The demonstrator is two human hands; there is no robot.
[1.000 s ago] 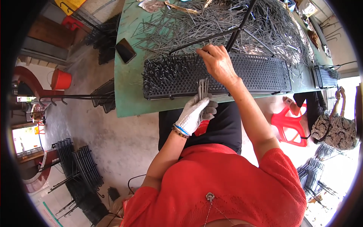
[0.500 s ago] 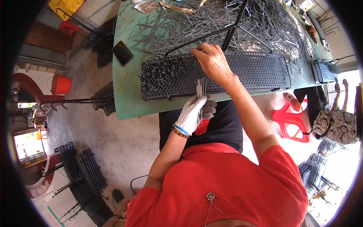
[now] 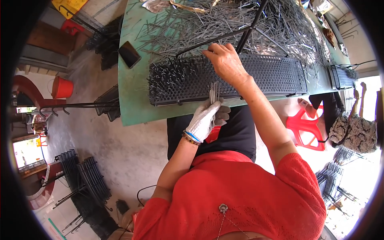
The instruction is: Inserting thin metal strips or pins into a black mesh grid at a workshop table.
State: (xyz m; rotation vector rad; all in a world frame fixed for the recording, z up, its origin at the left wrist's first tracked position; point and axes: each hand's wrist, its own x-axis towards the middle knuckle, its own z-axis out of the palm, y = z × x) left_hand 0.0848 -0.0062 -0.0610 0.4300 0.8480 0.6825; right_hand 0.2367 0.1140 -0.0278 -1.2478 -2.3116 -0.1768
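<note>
A long black perforated metal basket (image 3: 256, 76) lies along the near edge of the green table, with dark strips sticking up from the holes of its left part. My left hand (image 3: 205, 119), in a white glove, is closed round a bundle of thin grey strips (image 3: 215, 91) just in front of the basket. My bare right hand (image 3: 225, 62) is over the basket's far edge, at the border of the filled part. Its thumb and fingertips are pinched together; whatever they hold is too small to make out.
Loose grey strips (image 3: 192, 32) are heaped across the green table (image 3: 136, 96). A black rod frame (image 3: 250, 28) rises behind the basket, and a phone (image 3: 130, 55) lies by the left edge. At right, another person (image 3: 352, 130) works near a red stool (image 3: 306, 128).
My right hand has shifted very slightly along the basket's far edge, fingers still pinched. The left hand keeps its bundle in nearly the same place; the whole view has moved a little.
</note>
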